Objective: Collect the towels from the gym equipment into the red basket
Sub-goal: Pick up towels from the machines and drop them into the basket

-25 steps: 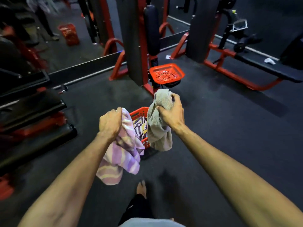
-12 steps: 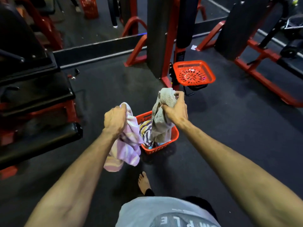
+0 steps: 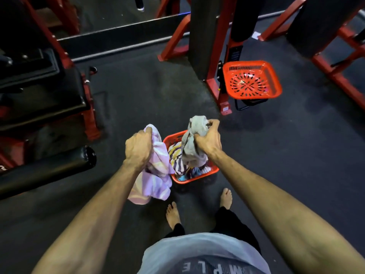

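Note:
A red basket point(image 3: 197, 179) stands on the dark floor just ahead of my feet, holding striped and coloured towels point(image 3: 176, 157). My left hand point(image 3: 138, 148) grips a lilac striped towel point(image 3: 156, 178) that hangs down at the basket's left side. My right hand point(image 3: 208, 139) grips a grey towel point(image 3: 190, 147) bunched at the top, its lower end hanging into the basket.
A second, empty red basket point(image 3: 251, 80) sits on a seat of the red-framed machine point(image 3: 214, 62) ahead right. Black padded benches point(image 3: 45, 171) crowd the left side. More red frames point(image 3: 339, 62) stand at the far right. My bare feet point(image 3: 173, 214) are behind the basket.
I have stepped up to the basket, which is now right under my hands. Both towels have come lower, and the grey one now dangles into the basket.

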`<state>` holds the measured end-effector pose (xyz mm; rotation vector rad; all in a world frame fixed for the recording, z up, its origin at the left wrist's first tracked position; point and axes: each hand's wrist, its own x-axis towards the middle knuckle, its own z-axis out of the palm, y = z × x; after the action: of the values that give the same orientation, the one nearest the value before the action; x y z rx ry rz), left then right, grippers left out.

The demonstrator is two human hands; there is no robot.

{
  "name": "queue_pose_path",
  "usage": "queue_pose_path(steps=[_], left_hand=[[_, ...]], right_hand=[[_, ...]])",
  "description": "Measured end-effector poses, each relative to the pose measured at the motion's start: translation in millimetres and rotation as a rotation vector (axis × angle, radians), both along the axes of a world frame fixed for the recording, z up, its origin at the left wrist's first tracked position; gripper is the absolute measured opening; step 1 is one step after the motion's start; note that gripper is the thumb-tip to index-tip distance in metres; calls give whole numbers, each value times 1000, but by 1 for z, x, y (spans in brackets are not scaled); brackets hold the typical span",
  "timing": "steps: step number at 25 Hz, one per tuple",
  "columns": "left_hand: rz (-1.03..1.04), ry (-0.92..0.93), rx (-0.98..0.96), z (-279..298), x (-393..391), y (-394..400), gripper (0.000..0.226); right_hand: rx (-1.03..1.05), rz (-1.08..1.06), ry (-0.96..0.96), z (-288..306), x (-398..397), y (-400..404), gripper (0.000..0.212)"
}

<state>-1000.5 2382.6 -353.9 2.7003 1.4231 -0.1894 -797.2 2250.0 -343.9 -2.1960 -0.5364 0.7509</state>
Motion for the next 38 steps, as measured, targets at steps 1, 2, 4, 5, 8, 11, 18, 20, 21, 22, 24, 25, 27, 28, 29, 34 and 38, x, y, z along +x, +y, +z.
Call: queue_pose_path(steps=[1,2,4,5,8,11,18,20,21,22,24,25,27,28,29,34,38], left_hand=[[21,6,-4,1,6,1,20],[46,14,-2,2,12,1,20],[114,17,13,2,27,-2,20],[146,26,3,3,38,-5,21],[192,21,-46,3,79,-30,22],[255,-7,-49,5,122,-48,19],[437,-185,-38,24,201,-67,16],[552,-299,-64,28,218,-67,14],[632,-355,-84,28,225,-66,16],[725,-406,-111,28,231,-64,20],[919,-506,-173,21,240,-58,25],[995,-554,-195,14,241,-55,25],[1101,-630,-258,0,240,-49,26],[1134,-651,-292,-9,239,-47,27],[1161,-679,-323,-17,238,-47,28],[1301,-750,-511,-63,228,-38,33],[1434,-868,-778,-101,208,-28,29]], right_hand=[[-36,7,24,-9,9,5,47],[-66,20,40,-17,17,8,44],[-103,48,58,-29,35,9,39],[-116,67,75,-33,45,7,36],[-137,133,124,-47,77,-6,34],[-139,179,170,-54,106,-15,30],[17,282,355,-42,141,-13,26],[44,272,347,-35,147,-10,28],[62,263,343,-32,151,-8,28],[64,241,343,-30,153,-7,27],[12,202,312,-28,156,-8,33],[-40,194,287,-32,158,-7,43],[-141,202,309,-42,158,-3,72],[-161,225,376,-48,157,-1,81],[-152,246,474,-51,154,1,84],[-97,228,663,-79,134,29,80],[-180,129,471,-102,119,55,39]])
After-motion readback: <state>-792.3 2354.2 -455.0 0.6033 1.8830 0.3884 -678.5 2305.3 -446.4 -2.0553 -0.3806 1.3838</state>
